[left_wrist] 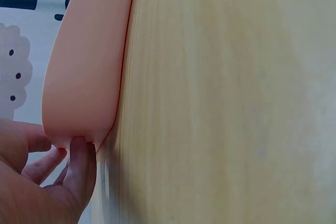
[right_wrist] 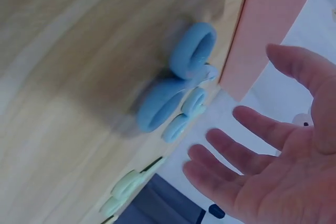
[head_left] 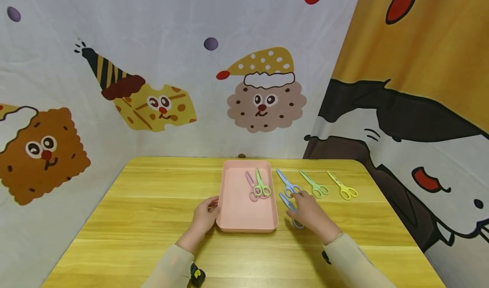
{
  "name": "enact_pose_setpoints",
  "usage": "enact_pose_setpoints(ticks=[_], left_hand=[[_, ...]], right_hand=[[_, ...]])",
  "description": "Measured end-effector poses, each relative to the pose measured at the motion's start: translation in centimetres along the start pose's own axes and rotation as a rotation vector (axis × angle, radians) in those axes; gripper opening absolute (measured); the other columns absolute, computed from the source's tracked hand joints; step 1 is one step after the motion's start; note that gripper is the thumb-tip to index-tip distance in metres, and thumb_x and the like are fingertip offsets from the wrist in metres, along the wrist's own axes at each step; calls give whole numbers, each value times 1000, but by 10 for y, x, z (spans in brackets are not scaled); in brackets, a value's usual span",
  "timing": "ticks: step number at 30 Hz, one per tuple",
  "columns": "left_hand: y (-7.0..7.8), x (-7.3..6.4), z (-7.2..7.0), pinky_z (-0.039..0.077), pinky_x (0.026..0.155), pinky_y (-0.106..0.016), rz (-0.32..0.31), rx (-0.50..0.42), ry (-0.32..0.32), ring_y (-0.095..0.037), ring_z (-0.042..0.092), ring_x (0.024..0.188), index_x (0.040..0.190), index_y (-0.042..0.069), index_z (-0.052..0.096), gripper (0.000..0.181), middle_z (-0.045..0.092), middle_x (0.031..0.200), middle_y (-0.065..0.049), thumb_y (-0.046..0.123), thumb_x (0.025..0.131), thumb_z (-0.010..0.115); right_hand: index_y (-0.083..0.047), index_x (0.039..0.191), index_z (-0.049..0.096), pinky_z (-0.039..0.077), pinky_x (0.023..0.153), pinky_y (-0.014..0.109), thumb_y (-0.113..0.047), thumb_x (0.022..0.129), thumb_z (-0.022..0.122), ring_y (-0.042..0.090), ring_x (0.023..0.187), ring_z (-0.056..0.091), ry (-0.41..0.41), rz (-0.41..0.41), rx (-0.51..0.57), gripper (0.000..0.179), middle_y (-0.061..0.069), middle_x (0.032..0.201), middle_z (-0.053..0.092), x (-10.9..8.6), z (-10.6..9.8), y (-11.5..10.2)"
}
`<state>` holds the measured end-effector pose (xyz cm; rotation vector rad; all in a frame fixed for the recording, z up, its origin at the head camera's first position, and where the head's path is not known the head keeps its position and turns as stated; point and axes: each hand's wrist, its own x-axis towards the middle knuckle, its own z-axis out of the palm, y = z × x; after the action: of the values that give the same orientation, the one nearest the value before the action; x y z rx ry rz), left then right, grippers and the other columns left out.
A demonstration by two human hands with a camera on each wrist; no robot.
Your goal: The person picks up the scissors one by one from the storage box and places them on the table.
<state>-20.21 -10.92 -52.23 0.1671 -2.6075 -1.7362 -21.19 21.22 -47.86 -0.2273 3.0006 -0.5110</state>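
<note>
A pink tray (head_left: 244,220) rests on the table, and my left hand (head_left: 205,215) holds its left side, fingertips at the tray's rounded wall (left_wrist: 86,77). Inside the tray a green pair of scissors (head_left: 262,186) partly overlaps a pink-purple pair (head_left: 250,182). To the right of the tray, my right hand (head_left: 308,211) reaches over the nearer blue scissors (head_left: 285,200), covering part of them. In the right wrist view its fingers are spread, apart from the blue scissors' handles (right_wrist: 184,59). Just beyond lies a second, light blue pair (head_left: 284,180).
Farther right on the wooden table (head_left: 160,186) lie green scissors (head_left: 313,185) and yellow scissors (head_left: 341,187), tips pointing away. A white cloth with cartoon figures (head_left: 172,37) hangs behind the table.
</note>
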Motion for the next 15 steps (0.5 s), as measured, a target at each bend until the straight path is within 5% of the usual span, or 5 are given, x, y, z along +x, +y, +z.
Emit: enact_pose_setpoints(ticks=[15], left_hand=[[-1, 0, 0, 55, 77, -31, 13, 7, -5, -23, 62, 92, 125, 0, 59, 36, 63, 109, -18, 3, 90, 60]], right_hand=[[-7, 144, 38, 19, 110, 64, -51, 93, 50, 50, 138, 18, 59, -165, -7, 69, 23, 153, 21, 18, 1, -33]])
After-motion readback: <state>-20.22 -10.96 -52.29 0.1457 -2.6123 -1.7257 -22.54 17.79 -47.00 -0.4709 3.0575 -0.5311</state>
